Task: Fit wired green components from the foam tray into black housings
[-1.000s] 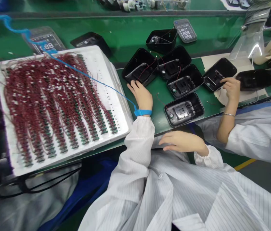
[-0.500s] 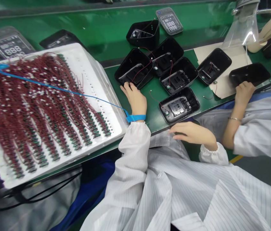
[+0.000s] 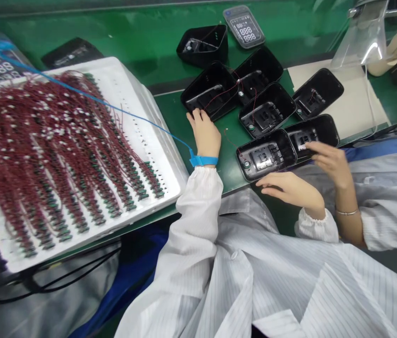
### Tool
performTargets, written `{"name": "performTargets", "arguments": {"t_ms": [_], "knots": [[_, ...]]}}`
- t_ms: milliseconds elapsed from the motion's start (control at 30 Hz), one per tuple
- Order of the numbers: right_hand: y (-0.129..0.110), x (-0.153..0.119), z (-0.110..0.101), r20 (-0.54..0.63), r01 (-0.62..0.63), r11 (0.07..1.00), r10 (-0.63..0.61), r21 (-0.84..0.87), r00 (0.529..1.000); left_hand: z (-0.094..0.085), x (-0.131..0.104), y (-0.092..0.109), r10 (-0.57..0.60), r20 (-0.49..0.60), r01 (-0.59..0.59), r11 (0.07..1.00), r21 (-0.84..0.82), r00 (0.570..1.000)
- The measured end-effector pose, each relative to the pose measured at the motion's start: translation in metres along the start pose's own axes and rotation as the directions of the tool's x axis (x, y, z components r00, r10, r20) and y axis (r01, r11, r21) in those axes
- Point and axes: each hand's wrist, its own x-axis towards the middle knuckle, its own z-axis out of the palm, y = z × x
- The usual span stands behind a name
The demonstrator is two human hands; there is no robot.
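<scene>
My left hand (image 3: 203, 136), with a blue wrist strap (image 3: 203, 161), has its fingers curled at the near edge of a black plastic housing (image 3: 205, 94); the fingertips are partly hidden. A thin red wire crosses that housing. My right hand (image 3: 292, 188) is held at the bench edge with its fingers stretched out and nothing in it. Just beyond it lies another open black housing (image 3: 263, 157) with a round part in one corner. More housings, one of them (image 3: 267, 110) in the middle, lie close together around these.
At left stands a white foam tray (image 3: 165, 183) full of small green boards with dark red wires. A blue cord (image 3: 142, 117) runs over it. A co-worker's hand (image 3: 332, 162) reaches into a housing (image 3: 320, 129) at right. A display unit (image 3: 244, 27) lies at the back.
My left hand and the housing at its fingers have shifted right, against the neighbouring housings. The co-worker's hand has brought a housing left, beside the one near my right hand.
</scene>
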Motion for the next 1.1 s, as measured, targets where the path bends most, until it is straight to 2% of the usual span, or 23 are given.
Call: {"name": "performTargets", "arguments": {"t_ms": [100,167,267,367,467,533,633,767,833,933,1100], "knots": [[-0.037,0.013,0.019,0.245,0.129,0.986,-0.15,0.103,0.958,0.003,0.009,0.0,-0.005,-0.008,0.004,0.999,-0.044,1.0],[-0.045,0.016,0.016,0.285,0.128,0.985,-0.157,0.12,0.946,0.005,0.014,-0.003,-0.011,-0.015,0.01,0.997,-0.081,1.0],[-0.042,0.014,0.002,0.206,0.071,0.992,-0.091,0.1,0.974,0.003,0.012,-0.004,-0.039,-0.012,0.037,0.99,-0.137,0.999],[-0.037,0.01,-0.008,0.002,-0.038,0.998,0.038,0.052,0.999,-0.007,-0.006,0.002,-0.035,-0.031,0.028,0.981,-0.193,0.999],[-0.032,0.006,-0.009,-0.265,-0.18,0.984,0.171,-0.011,0.949,-0.026,-0.041,0.014,0.038,-0.084,-0.053,0.982,-0.184,0.996],[-0.026,0.005,-0.005,-0.338,-0.233,0.971,0.204,-0.048,0.919,-0.039,-0.071,0.02,0.103,-0.097,-0.117,0.981,-0.156,0.99],[-0.018,0.005,0.006,-0.314,-0.246,0.965,0.208,-0.086,0.926,-0.047,-0.116,0.023,0.212,-0.048,-0.216,0.969,-0.124,0.976],[-0.013,0.009,0.022,-0.283,-0.247,0.962,0.206,-0.115,0.937,-0.036,-0.155,0.015,0.375,0.081,-0.366,0.925,-0.106,0.924],[-0.015,0.012,0.029,-0.28,-0.242,0.963,0.2,-0.121,0.939,-0.03,-0.161,0.009,0.406,0.143,-0.396,0.913,-0.093,0.903],[-0.018,0.015,0.036,-0.277,-0.25,0.963,0.213,-0.106,0.937,-0.029,-0.16,0.002,0.392,0.193,-0.391,0.919,-0.043,0.899],[-0.02,0.015,0.042,-0.287,-0.266,0.963,0.241,-0.05,0.927,-0.038,-0.163,-0.003,0.381,0.156,-0.388,0.921,0.018,0.912]]}}
